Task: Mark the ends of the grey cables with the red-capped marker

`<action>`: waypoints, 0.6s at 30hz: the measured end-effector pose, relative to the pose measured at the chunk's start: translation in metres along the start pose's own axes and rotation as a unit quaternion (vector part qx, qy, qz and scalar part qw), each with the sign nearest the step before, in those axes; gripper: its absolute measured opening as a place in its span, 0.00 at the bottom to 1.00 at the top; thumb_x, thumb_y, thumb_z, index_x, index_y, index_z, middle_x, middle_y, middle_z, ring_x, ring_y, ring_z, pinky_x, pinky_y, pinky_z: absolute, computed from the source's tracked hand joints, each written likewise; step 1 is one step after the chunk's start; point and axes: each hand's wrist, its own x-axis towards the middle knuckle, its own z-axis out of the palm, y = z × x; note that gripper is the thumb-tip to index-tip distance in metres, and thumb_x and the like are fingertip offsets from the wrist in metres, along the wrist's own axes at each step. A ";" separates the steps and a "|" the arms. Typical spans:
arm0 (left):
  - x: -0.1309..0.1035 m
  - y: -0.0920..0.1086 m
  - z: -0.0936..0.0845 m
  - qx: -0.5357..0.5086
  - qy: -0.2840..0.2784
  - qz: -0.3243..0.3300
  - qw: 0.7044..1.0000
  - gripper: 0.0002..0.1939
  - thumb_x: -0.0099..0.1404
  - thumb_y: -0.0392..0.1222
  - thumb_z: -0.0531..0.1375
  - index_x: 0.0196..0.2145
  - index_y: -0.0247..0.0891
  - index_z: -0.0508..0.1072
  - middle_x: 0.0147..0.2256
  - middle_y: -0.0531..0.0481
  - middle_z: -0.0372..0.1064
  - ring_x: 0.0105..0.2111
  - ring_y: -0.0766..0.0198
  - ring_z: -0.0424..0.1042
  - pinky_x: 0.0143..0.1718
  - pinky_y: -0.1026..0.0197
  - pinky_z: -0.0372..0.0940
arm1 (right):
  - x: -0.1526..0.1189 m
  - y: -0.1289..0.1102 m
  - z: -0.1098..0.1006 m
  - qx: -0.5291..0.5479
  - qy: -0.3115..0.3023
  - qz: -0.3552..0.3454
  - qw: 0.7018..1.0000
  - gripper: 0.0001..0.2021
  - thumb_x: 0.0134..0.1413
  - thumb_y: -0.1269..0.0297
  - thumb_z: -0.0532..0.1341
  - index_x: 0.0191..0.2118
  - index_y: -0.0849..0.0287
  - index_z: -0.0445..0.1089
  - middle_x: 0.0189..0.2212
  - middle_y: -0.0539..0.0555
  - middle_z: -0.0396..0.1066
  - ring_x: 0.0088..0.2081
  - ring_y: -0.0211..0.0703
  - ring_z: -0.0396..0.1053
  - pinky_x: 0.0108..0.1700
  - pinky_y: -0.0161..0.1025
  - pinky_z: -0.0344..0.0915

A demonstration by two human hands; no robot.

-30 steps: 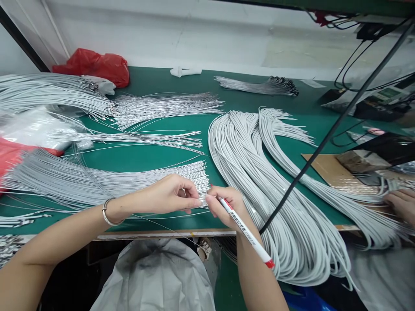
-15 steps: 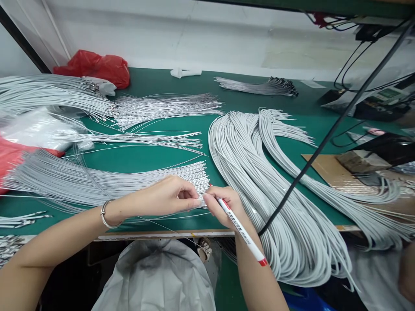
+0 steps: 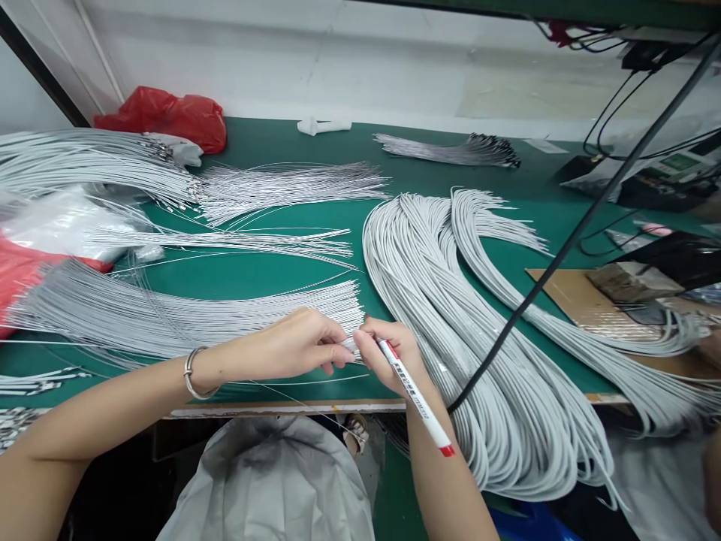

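My left hand [image 3: 312,344], with a metal bangle [image 3: 194,373] at its wrist, pinches something thin and pale, likely wire ends, at the right end of a grey wire bundle [image 3: 185,319]. Close against it, my right hand [image 3: 388,352] is wrapped round a white marker [image 3: 417,398] with red ends. The marker slants down along my right forearm. The fingertips of both hands nearly meet over the wire ends. Right of my hands lies a large bent bundle of light grey cables [image 3: 451,323].
Further wire bundles [image 3: 293,184] lie on the green table [image 3: 270,274]. Red bags [image 3: 169,116] are at the left. A black cable [image 3: 541,282] crosses the right side. Cardboard [image 3: 563,293] and a person's arm [image 3: 713,466] are at the right.
My left hand has shifted slightly right and its fingers have changed pose, with a pale piece now showing between the hands. The marker has swung slightly, its lower end moving left and up.
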 end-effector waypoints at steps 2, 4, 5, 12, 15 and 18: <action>0.001 -0.001 -0.001 -0.009 0.007 -0.003 1.000 0.14 0.67 0.44 0.55 0.28 0.34 0.74 0.26 0.50 0.75 0.27 0.66 0.74 0.25 0.70 0.61 | -0.001 0.002 0.000 -0.004 0.016 0.007 1.000 0.18 0.59 0.63 0.57 0.19 0.58 0.59 0.13 0.43 0.55 0.17 0.31 0.52 0.21 0.32 0.51; 0.002 -0.003 -0.003 -0.035 0.002 -0.005 0.999 0.14 0.67 0.44 0.55 0.29 0.33 0.74 0.26 0.49 0.75 0.27 0.65 0.74 0.26 0.69 0.63 | -0.005 0.004 0.001 -0.001 0.049 0.005 0.999 0.11 0.60 0.63 0.57 0.27 0.59 0.68 0.14 0.44 0.61 0.17 0.33 0.57 0.21 0.32 0.56; 0.002 -0.004 -0.004 -0.056 -0.002 -0.007 0.998 0.14 0.67 0.44 0.56 0.29 0.33 0.75 0.26 0.49 0.75 0.28 0.65 0.75 0.27 0.69 0.64 | -0.008 0.005 0.002 -0.002 0.076 -0.001 0.997 0.09 0.61 0.63 0.56 0.34 0.59 0.72 0.16 0.45 0.64 0.18 0.34 0.60 0.22 0.32 0.59; 0.002 -0.006 -0.012 -0.163 -0.019 -0.029 0.986 0.13 0.65 0.44 0.58 0.29 0.33 0.75 0.25 0.50 0.73 0.28 0.68 0.73 0.30 0.69 0.68 | -0.026 0.007 0.029 -0.007 0.201 -0.075 0.977 0.21 0.62 0.70 0.53 0.59 0.51 0.65 0.23 0.48 0.74 0.24 0.37 0.69 0.31 0.37 0.69; 0.004 -0.007 -0.012 -0.164 -0.020 -0.026 0.986 0.13 0.65 0.45 0.59 0.29 0.33 0.76 0.25 0.51 0.73 0.27 0.69 0.72 0.29 0.70 0.68 | -0.027 0.007 0.040 0.018 0.215 -0.064 0.974 0.22 0.62 0.71 0.53 0.60 0.50 0.63 0.20 0.46 0.72 0.21 0.36 0.68 0.28 0.36 0.68; 0.006 -0.006 -0.011 -0.169 -0.025 -0.028 0.985 0.13 0.65 0.45 0.59 0.29 0.33 0.76 0.25 0.50 0.72 0.27 0.69 0.72 0.28 0.70 0.67 | -0.026 0.007 0.045 0.035 0.235 -0.055 0.970 0.23 0.62 0.72 0.52 0.60 0.51 0.63 0.16 0.44 0.68 0.18 0.34 0.65 0.25 0.34 0.66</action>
